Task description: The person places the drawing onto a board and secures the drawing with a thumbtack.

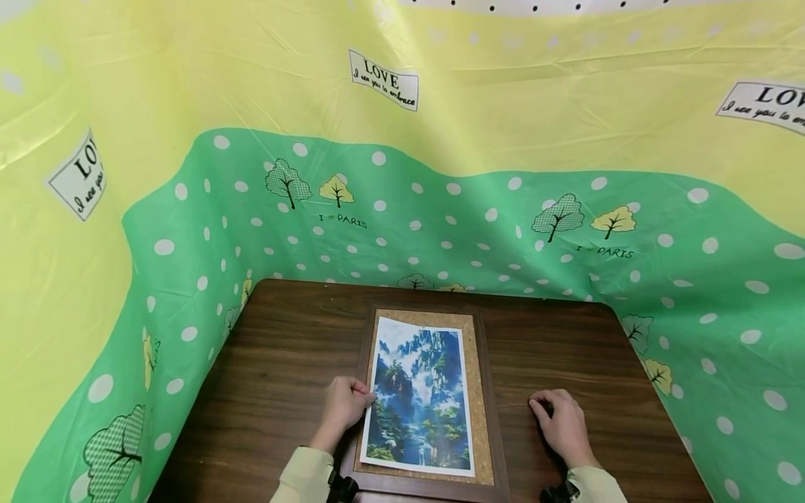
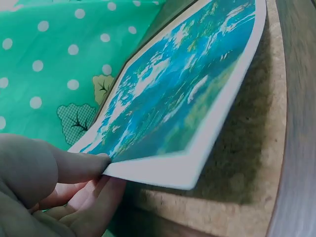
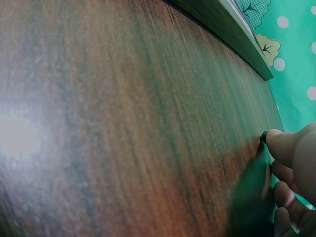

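Note:
A landscape print point(image 1: 418, 398) with a white border lies on a cork board point(image 1: 481, 419) in a brown wooden frame. My left hand point(image 1: 348, 402) pinches the print's left edge between thumb and fingers. In the left wrist view, the print's near corner point(image 2: 185, 180) is lifted off the cork and casts a shadow. To the right of the frame, my right hand point(image 1: 562, 423) is low over the table. Its thumb and finger pinch a small black thing point(image 3: 264, 137) that looks like a pushpin, mostly hidden by the fingertips.
The board's raised wooden frame point(image 1: 493, 433) stands between the hands on a dark wood-grain table point(image 1: 295, 349). A green and yellow curtain point(image 1: 440, 216) with white dots and printed trees surrounds the table at the back and both sides.

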Action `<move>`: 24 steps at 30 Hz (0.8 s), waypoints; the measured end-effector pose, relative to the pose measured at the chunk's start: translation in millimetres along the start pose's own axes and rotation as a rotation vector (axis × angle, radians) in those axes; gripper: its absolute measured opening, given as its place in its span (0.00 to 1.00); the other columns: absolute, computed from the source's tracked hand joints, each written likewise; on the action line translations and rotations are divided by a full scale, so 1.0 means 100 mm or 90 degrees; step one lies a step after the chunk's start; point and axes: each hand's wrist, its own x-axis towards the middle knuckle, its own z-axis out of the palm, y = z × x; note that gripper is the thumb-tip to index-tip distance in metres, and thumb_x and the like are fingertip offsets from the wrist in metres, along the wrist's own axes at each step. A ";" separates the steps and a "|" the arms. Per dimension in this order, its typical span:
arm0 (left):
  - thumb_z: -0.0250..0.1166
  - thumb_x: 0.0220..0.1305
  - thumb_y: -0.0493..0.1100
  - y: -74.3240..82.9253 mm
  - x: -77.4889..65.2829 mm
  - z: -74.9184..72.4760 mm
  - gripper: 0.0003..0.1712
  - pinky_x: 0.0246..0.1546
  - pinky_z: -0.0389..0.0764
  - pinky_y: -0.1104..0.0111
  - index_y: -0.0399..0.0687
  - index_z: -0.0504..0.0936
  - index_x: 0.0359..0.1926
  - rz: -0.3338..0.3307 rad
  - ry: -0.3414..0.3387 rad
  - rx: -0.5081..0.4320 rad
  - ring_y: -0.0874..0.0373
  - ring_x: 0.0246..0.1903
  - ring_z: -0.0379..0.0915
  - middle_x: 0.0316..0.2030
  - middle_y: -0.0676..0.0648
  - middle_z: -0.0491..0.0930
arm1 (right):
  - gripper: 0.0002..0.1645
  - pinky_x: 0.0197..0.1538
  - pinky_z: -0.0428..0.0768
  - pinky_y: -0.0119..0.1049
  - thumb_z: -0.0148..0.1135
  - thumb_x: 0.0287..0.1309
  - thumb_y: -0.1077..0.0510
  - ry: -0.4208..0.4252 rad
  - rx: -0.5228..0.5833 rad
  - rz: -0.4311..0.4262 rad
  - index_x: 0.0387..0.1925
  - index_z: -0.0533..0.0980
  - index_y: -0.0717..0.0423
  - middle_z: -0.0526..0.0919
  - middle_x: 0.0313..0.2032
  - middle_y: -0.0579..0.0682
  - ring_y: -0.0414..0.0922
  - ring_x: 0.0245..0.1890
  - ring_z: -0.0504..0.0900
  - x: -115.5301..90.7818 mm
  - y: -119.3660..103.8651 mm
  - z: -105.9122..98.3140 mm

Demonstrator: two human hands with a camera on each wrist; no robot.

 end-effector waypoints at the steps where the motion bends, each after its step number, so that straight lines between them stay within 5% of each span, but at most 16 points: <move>1: 0.79 0.56 0.36 0.01 0.01 0.01 0.10 0.25 0.79 0.64 0.45 0.86 0.24 0.000 0.004 0.006 0.62 0.21 0.75 0.20 0.53 0.82 | 0.05 0.48 0.77 0.59 0.75 0.58 0.66 0.001 0.000 0.000 0.32 0.86 0.54 0.85 0.36 0.55 0.58 0.42 0.84 0.00 0.00 0.00; 24: 0.82 0.51 0.36 0.08 0.08 0.18 0.14 0.31 0.83 0.59 0.49 0.84 0.18 0.023 0.072 0.073 0.56 0.24 0.77 0.20 0.54 0.82 | 0.05 0.47 0.77 0.61 0.76 0.58 0.65 0.007 0.006 0.007 0.32 0.87 0.52 0.85 0.36 0.54 0.57 0.40 0.84 -0.01 0.01 0.02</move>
